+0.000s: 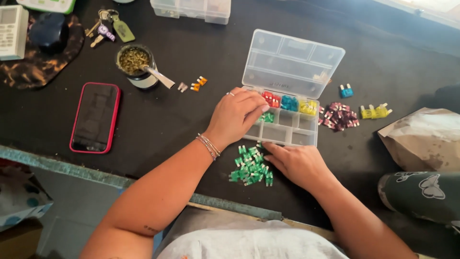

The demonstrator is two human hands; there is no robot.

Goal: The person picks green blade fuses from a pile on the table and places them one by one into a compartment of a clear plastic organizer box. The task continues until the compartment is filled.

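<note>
worktop: dark cloth-covered worktop carried everything, its pale edge running nearest the person.
organiser box: clear plastic organiser box lay open, lid folded back on the far side of both grips.
left grip: left hand rested over the box's left compartments, fingers curled down at the green fuses inside; whether the fingertips pinched one could not be told.
right grip: right hand lay flat just below the box's near wall, fingertips touching the loose green fuse pile; narrow, nothing visibly held.
filled compartments: red fuses, blue fuses and yellow fuses sat just beyond the left grip's fingertips.
unsorted: purple fuses, yellow pair and one blue fuse lay right of the box, well apart from either grip.
doing it well: judged best to pinch few fuses at a time, keep the box steadied, and drop greens only into the green compartment.
nearby: phone and cup with metal straw stood left of the left grip.
</note>
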